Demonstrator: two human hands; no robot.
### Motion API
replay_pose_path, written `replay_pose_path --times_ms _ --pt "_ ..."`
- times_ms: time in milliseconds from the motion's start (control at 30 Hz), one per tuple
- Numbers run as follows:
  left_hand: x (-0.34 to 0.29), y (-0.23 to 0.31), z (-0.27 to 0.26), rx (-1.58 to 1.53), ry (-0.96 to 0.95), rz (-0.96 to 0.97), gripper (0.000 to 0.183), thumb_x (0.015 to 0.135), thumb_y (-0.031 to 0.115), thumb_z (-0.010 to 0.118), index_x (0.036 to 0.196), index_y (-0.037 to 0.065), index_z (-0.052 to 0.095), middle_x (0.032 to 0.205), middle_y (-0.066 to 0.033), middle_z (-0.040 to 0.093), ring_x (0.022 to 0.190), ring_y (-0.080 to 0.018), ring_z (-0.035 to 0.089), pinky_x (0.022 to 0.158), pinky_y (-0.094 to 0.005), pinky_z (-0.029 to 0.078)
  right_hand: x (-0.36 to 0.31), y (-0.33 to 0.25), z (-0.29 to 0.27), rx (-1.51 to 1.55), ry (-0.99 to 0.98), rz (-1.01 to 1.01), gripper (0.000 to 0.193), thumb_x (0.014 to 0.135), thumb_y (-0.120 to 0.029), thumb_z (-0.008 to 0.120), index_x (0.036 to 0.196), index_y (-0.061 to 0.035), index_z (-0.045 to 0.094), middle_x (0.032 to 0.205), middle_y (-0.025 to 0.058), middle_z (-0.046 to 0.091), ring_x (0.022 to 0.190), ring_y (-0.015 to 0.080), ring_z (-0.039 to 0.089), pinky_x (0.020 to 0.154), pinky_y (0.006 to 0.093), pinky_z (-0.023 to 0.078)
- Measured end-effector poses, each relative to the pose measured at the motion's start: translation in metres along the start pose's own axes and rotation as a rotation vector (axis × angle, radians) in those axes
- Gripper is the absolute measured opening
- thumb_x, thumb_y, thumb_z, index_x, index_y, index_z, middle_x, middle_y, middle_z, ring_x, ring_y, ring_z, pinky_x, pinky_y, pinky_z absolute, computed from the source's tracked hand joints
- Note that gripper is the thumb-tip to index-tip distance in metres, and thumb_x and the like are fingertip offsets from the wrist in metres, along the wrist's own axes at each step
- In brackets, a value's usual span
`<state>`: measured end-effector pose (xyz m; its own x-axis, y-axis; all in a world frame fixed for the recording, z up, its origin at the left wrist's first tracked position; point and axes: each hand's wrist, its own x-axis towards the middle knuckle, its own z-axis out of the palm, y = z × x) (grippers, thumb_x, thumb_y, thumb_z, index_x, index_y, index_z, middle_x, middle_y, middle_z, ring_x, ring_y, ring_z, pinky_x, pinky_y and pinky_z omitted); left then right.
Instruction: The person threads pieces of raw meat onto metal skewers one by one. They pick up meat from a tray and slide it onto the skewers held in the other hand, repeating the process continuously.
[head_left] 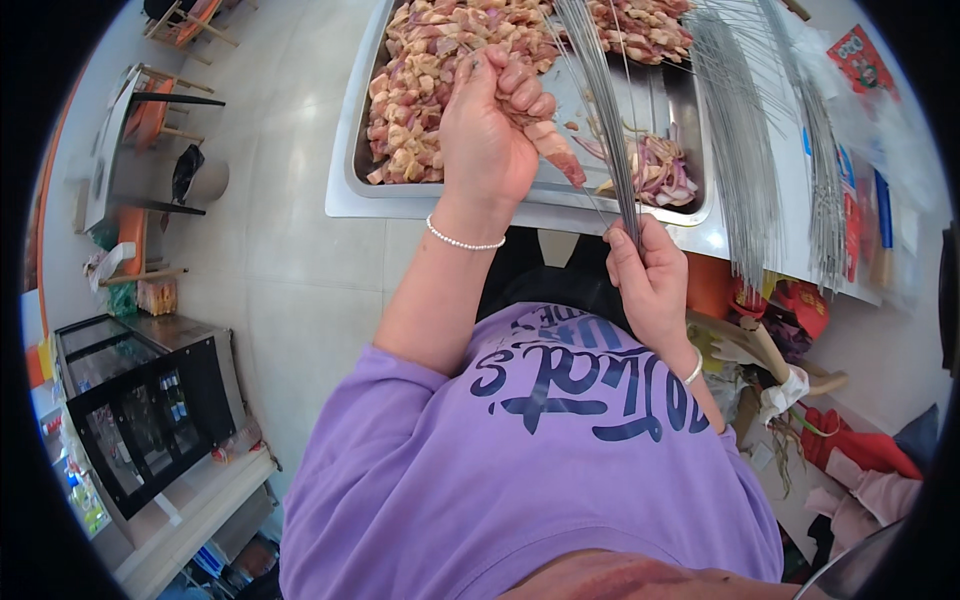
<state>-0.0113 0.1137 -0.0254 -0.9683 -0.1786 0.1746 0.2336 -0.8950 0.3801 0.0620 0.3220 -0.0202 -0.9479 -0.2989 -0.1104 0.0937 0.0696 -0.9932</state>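
Note:
My left hand is closed in a fist over the tray. Raw meat pieces poke out from under its fingers. A thin metal line runs from the lowest piece toward my right hand. That hand grips the lower ends of a bundle of metal skewers, which fans upward across the tray. Beneath lies a steel tray with a large heap of cut raw meat on its left side and more meat at the far right. Sliced purple onion sits in the near right corner.
More metal skewers lie right of the tray on the white table, some overhanging its edge. Clear plastic and a red packet are beyond. Bags and cloths crowd the lower right. A black glass-fronted cabinet stands left.

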Motion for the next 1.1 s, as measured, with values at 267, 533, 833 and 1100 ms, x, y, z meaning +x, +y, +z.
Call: replay_pose_path --times_ms 267,533,833,1100 --pt "-0.004 0.013 0.028 0.403 0.167 -0.089 0.053 0.106 0.035 0.038 0.146 0.000 0.036 0.138 -0.0128 0.048 0.130 -0.0252 0.044 0.105 -0.0419 0.038 0.064 -0.057 -0.066 -0.879 0.269 -0.519 0.010 0.093 -0.010 0.059 0.093 -0.0010 0.055 0.075 0.0220 0.056 0.069 0.0426 0.056 0.059 0.0447 0.044" --pt "-0.021 0.031 0.036 0.564 0.133 -0.071 0.049 0.105 0.029 0.041 0.142 -0.003 0.041 0.135 -0.0140 0.052 0.126 -0.0254 0.050 0.104 -0.0365 0.039 0.219 -0.078 -0.174 -1.146 0.333 -1.063 0.014 0.094 -0.017 0.059 0.099 -0.0046 0.062 0.079 0.0177 0.063 0.072 0.0415 0.059 0.063 0.0435 0.047" --pt "-0.045 0.110 0.008 1.094 0.319 0.276 0.033 0.103 0.016 0.049 0.126 -0.006 0.056 0.118 -0.0125 0.063 0.109 -0.0178 0.059 0.095 -0.0283 0.045 0.096 -0.063 -0.099 -0.030 0.443 -0.612 0.023 0.104 -0.019 0.048 0.100 -0.0020 0.062 0.067 -0.0057 0.042 0.057 0.0029 0.033 0.050 0.0203 0.024" --pt "-0.048 0.107 0.005 1.787 0.163 0.273 0.013 0.093 0.005 0.061 0.101 0.002 0.071 0.091 -0.0052 0.069 0.087 -0.0123 0.062 0.077 -0.0253 0.049 0.080 0.007 -0.080 0.024 0.578 -0.506 0.030 0.106 -0.024 0.046 0.090 -0.0016 0.058 0.065 -0.0040 0.040 0.056 0.0031 0.031 0.049 0.0208 0.021"
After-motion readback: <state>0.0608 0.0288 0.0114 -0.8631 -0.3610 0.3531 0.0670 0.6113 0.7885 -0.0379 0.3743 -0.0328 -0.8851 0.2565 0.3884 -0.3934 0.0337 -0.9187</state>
